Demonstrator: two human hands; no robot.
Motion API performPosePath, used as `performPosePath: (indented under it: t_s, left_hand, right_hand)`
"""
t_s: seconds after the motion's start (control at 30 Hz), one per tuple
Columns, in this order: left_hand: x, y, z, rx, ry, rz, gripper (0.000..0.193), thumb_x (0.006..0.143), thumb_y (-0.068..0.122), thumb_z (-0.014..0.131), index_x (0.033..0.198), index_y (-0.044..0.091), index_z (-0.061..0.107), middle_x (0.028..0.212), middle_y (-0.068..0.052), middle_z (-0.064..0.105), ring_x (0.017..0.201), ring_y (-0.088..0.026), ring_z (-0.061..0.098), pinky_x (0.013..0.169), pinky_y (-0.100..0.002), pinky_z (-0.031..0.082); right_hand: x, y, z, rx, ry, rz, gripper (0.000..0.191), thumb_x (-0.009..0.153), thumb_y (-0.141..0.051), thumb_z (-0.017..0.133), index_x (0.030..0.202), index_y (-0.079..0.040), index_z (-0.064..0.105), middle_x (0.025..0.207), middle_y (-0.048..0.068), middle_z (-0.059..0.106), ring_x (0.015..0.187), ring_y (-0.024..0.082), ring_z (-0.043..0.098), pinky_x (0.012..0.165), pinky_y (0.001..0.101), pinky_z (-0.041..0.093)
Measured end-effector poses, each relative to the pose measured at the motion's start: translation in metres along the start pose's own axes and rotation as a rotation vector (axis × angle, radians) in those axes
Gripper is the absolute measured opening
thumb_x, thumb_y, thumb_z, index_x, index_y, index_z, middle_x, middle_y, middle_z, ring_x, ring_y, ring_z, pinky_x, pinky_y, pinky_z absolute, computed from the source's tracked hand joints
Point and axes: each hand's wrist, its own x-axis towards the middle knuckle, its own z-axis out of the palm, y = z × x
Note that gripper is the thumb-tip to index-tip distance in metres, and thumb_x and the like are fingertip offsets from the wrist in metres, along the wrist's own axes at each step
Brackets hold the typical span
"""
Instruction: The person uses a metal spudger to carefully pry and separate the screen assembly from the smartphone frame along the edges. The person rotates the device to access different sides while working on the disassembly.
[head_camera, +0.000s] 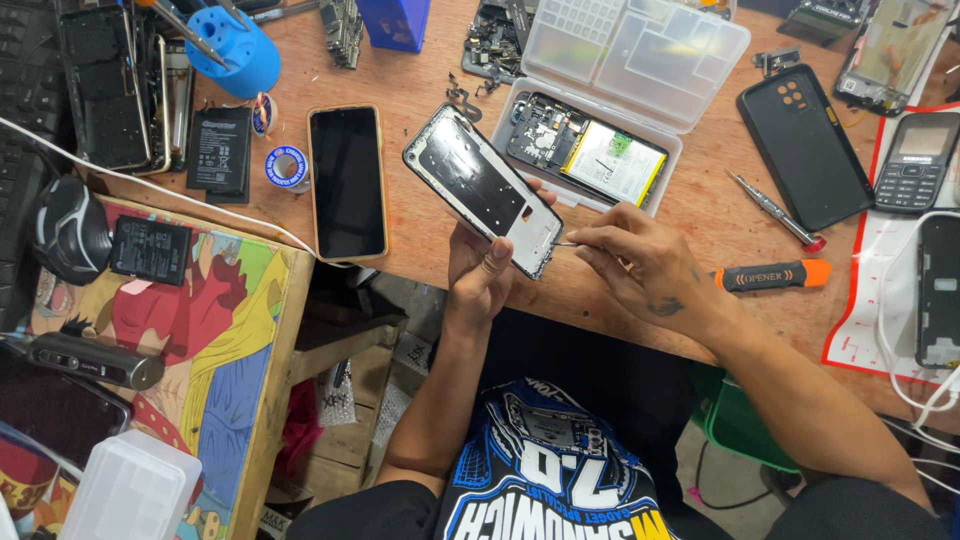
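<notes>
My left hand (482, 270) holds a phone frame (483, 188) with a black inner face and a silver rim, tilted above the wooden table's (420, 235) front edge. My right hand (640, 262) pinches a thin metal tool (568, 244) whose tip touches the frame's lower right corner. Just behind, an open clear plastic box (600, 110) contains a phone body with its board and battery exposed.
A black phone in a tan case (346, 182) lies left of the frame. A screwdriver (775, 210), an orange-and-black tool (772, 275) and a black back cover (805, 145) lie to the right. A blue tool holder (238, 50), batteries and phone parts crowd the back.
</notes>
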Motion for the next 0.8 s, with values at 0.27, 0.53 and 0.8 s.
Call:
performPosePath:
  t_s: [0.27,0.53,0.8]
  left_hand:
    - [0.0003,-0.0012,-0.0016,0.018,-0.01,0.009,0.055,0.1,0.021,0.074,0.144,-0.002,0.051,0.149,-0.023,0.055,0.136,-0.033,0.057,0.119,-0.046,0.048]
    - [-0.0006,-0.0032,0.0002,0.04,-0.007,0.009,0.058,0.099,0.023,0.074,0.145,-0.002,0.048,0.148,-0.022,0.055,0.136,-0.032,0.058,0.119,-0.046,0.05]
    - [-0.0009,-0.006,-0.0018,0.072,0.013,0.005,0.059,0.097,0.022,0.075,0.144,0.0,0.048,0.148,-0.021,0.054,0.14,-0.033,0.057,0.118,-0.046,0.052]
  right_hand:
    - [0.0019,0.0016,-0.0008,-0.023,-0.055,0.006,0.02,0.087,-0.009,0.077,0.106,-0.006,0.072,0.096,0.009,0.067,0.071,0.019,0.068,0.06,0.0312,0.056]
    - [0.0018,0.0081,-0.0018,-0.06,-0.071,-0.107,0.026,0.086,0.0,0.073,0.111,-0.005,0.072,0.096,0.009,0.069,0.082,0.025,0.07,0.069,0.0354,0.057]
    - [-0.0007,0.0087,0.0023,-0.069,-0.127,-0.045,0.032,0.084,-0.004,0.076,0.115,-0.005,0.069,0.088,0.011,0.069,0.075,0.027,0.069,0.064,0.0374,0.055]
